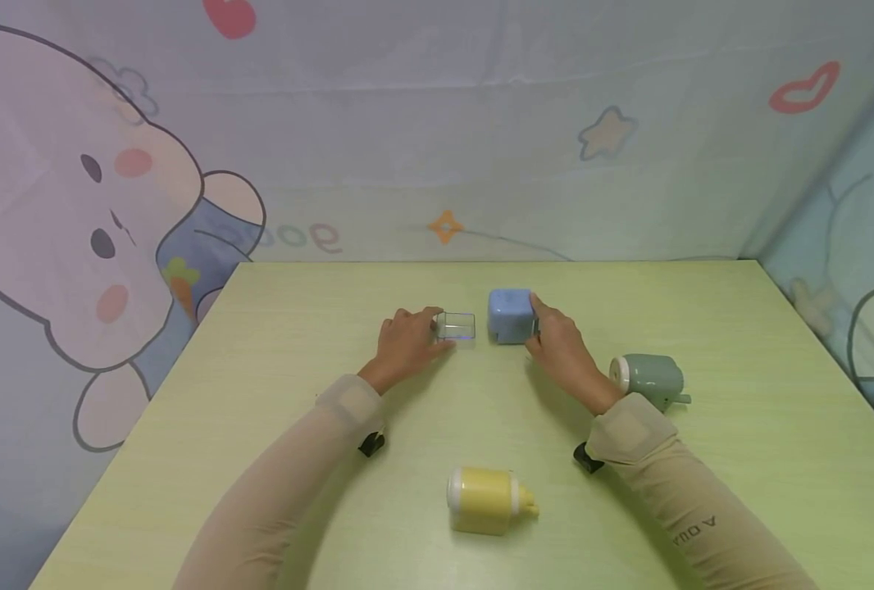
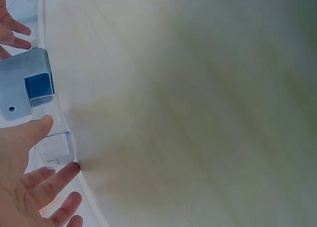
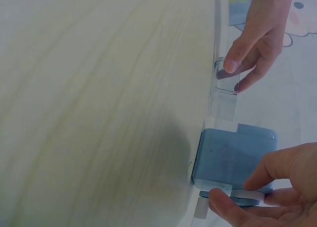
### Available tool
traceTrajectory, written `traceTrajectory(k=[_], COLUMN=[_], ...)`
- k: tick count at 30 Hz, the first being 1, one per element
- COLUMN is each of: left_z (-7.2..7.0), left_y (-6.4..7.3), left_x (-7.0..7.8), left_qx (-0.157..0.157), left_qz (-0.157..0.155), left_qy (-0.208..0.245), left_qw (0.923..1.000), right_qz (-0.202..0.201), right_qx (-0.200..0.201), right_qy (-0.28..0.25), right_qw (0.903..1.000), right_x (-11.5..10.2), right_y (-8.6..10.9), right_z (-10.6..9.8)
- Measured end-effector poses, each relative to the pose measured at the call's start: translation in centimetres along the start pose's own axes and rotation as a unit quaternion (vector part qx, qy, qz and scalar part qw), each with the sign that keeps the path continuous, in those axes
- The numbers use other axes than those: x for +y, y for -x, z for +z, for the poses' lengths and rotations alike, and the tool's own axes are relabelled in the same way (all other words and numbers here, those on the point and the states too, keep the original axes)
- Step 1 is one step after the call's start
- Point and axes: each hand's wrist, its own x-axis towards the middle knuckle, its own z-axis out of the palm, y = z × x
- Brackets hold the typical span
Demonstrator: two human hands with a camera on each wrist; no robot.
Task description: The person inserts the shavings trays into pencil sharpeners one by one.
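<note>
A blue desktop pencil sharpener [image 1: 511, 315] stands near the table's far edge. My right hand [image 1: 564, 348] grips it at its right end, thumb and fingers on either side, as the right wrist view shows. To its left is a clear plastic drawer [image 1: 457, 326], apart from the sharpener's body. My left hand [image 1: 407, 344] holds this drawer by its left end between thumb and fingers. In the left wrist view a dark square opening [image 2: 38, 86] shows in the sharpener's side, facing the drawer.
A green pencil sharpener [image 1: 653, 378] with a small crank lies beside my right wrist. Closer to me, between my forearms, lies a yellow sharpener [image 1: 484, 501]. Behind the pale wooden table [image 1: 378, 524] hangs a printed cloth [image 1: 407, 147].
</note>
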Motion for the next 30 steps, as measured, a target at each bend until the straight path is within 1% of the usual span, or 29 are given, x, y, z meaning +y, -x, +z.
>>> traceTrajectory(k=[7, 19, 25, 30], left_z=[0.1, 0.6, 1.0, 1.0], left_y=[-0.3, -0.8, -0.9, -1.1], left_x=[0.4, 1.2, 1.5, 2.0], left_qx=[-0.007, -0.001, -0.002, 0.0], left_qz=[-0.003, 0.002, 0.008, 0.014], left_qy=[-0.001, -0.009, -0.012, -0.013], left_qw=[1.0, 1.0, 0.9999, 0.9998], right_qz=[0.004, -0.009, -0.004, -0.007], right_qx=[0.006, 0.022, 0.019, 0.022], right_qy=[-0.001, -0.001, -0.003, 0.0], right_qw=[1.0, 0.9997, 0.9998, 0.9997], right_x=[0.1, -0.1, -0.1, 0.0], right_y=[-0.1, 0.0, 0.2, 0.2], right_z=[0.1, 0.3, 0.3, 0.3])
